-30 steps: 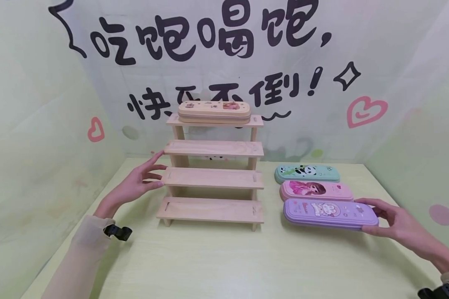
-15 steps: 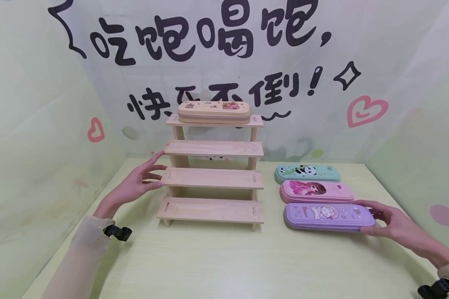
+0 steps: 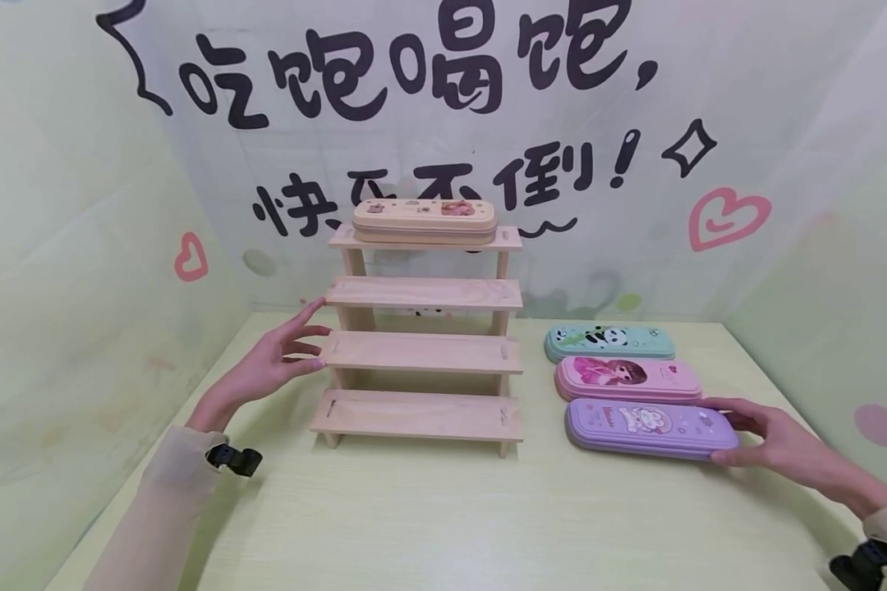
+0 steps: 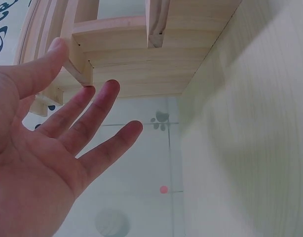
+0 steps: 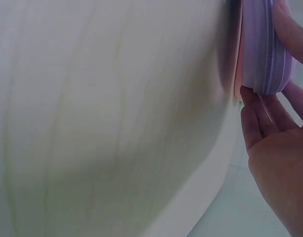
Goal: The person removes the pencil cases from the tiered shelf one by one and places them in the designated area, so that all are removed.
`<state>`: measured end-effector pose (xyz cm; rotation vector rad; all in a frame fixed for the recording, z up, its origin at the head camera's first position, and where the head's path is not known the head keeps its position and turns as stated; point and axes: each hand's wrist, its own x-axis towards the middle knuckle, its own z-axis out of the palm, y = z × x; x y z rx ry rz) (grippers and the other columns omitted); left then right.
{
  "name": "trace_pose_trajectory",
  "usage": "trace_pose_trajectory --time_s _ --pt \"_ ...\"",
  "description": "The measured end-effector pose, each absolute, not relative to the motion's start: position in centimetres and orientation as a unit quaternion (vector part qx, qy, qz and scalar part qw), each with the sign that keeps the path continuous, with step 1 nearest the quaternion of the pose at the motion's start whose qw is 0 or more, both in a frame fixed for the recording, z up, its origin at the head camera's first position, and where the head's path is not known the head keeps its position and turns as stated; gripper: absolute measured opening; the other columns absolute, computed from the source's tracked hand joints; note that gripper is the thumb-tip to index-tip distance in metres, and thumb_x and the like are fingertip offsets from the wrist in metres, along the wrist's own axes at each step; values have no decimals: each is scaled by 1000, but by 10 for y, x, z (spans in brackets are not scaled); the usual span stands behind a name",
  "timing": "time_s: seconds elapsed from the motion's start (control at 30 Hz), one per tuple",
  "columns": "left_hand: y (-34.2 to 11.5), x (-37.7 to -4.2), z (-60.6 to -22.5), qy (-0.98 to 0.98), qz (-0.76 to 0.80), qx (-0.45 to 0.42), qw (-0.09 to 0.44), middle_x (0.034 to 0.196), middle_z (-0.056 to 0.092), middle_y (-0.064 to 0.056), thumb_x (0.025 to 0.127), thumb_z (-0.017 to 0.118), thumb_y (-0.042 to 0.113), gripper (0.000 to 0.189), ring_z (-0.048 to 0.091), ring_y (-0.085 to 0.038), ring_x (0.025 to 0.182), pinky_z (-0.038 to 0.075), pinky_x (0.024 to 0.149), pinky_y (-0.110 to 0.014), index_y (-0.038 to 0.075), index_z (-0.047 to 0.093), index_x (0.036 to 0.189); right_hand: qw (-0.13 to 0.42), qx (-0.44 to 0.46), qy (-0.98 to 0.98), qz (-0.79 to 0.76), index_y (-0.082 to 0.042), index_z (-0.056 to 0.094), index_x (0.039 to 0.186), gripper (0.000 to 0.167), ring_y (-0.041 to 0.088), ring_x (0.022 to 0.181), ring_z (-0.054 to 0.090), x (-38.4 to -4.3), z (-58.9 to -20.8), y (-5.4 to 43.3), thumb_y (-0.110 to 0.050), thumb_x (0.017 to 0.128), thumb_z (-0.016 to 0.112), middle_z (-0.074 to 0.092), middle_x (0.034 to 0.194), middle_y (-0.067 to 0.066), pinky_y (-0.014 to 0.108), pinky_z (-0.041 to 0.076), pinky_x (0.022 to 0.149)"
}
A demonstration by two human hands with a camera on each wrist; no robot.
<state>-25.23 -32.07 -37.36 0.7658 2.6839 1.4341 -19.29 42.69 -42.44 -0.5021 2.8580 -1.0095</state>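
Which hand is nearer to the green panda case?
The right hand. It grips the right end of the purple case, in front of the panda case with the pink case between. The left hand is farther off, at the left side of the wooden stand.

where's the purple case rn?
Head view, right of center: the purple case is held at its right end by the right hand, just nearer the person than the pink case and right of the wooden rack.
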Motion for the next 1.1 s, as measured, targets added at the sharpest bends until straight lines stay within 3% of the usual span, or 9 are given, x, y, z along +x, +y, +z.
trace_pose_trajectory --time_s 0.17,0.27,0.93,1.1 --pt "-320 -253 -374 856 456 243 3 152 52 -22 99 73 2 97 64 -41 124 55 97 -25 37 16 170 17 -178 925 -335 3 56 147 73 -11 108 53 -194 -429 433 -13 84 89 56 133 -16 16 49 84" --pt "-319 -252 -373 856 456 245 1 152 52 -22 99 73 2 97 64 -41 124 54 97 -24 37 16 170 8 -190 921 -341 6 56 145 73 -7 106 57 -195 -431 435 -11 83 90 54 128 -28 17 50 83" --pt "-318 -251 -372 854 460 242 6 153 51 -23 99 73 1 97 64 -42 125 54 96 -22 37 16 170 11 -202 917 -343 5 56 146 73 -3 104 60 -198 -430 435 -10 83 89 57 128 -23 18 52 83" --pt "-319 -252 -373 854 459 244 4 152 51 -23 99 73 1 97 64 -42 124 55 96 -23 37 17 170 15 -198 919 -342 5 55 146 74 -5 104 59 -198 -429 434 -10 83 89 59 130 -14 18 52 83"
